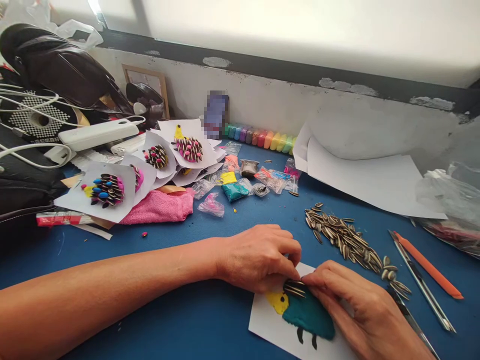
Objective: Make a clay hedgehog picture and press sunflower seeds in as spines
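A white paper card (268,327) lies at the front, bearing a flat clay hedgehog with a teal body (309,315), a yellow head (278,302) and two black legs. A few striped sunflower seeds (295,288) stick in the top of the body, close to the head. My left hand (258,255) rests on the card's far edge with its fingers curled; whatever they hold is hidden. From the right, my right hand (356,300) pinches at the body's upper edge beside the seeds, apparently on a sunflower seed mostly covered by the fingertips.
Loose sunflower seeds (343,237) lie in a pile behind my right hand. To their right are an orange tool (429,265) and a clear pen (423,282). Bagged clay (235,191), finished seed hedgehogs (107,191), a pink cloth (161,206) and white sheets (375,182) sit farther back.
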The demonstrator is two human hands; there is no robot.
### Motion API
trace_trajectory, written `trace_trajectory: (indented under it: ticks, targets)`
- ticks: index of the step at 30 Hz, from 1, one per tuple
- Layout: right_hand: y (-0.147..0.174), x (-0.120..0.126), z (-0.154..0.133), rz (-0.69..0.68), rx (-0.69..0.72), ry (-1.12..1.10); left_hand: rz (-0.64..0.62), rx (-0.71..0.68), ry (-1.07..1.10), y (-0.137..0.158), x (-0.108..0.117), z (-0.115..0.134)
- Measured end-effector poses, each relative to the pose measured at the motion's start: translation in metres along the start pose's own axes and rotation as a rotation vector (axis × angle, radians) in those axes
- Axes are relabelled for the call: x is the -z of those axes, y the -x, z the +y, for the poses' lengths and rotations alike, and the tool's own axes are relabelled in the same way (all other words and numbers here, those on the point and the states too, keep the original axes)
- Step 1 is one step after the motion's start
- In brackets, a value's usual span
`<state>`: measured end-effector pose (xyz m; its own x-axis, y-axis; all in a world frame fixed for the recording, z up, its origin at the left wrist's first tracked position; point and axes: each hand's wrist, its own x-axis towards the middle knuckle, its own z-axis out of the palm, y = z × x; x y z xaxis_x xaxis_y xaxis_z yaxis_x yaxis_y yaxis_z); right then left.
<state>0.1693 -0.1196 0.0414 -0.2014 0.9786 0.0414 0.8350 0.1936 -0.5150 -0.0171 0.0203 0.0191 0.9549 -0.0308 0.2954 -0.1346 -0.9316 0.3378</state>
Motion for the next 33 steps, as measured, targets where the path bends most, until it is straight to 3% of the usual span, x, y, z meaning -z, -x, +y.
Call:
trace_trajectory:
  ticks: [11,15,17,20,26,33]
  targets:
    - [0.002,0.006,0.000,0.030,0.012,0.087,0.033,-0.028,-0.006,0.000,-0.003,-0.001]
    - [0.004,0.015,0.009,0.174,0.002,0.201,0.034,0.012,-0.008,0.000,-0.001,-0.001]
    - [0.001,0.016,0.016,0.288,-0.025,0.276,0.044,0.073,-0.020,-0.001,-0.001,0.000]
    - [-0.004,0.015,0.025,0.348,-0.058,0.368,0.077,0.175,-0.061,-0.002,-0.002,0.001]
    - [-0.025,0.013,0.033,0.331,-0.076,0.484,0.066,0.288,-0.038,-0.003,-0.002,0.002]
    - [-0.052,0.011,0.043,0.157,-0.114,0.671,0.061,0.278,-0.029,-0.001,-0.002,0.001]
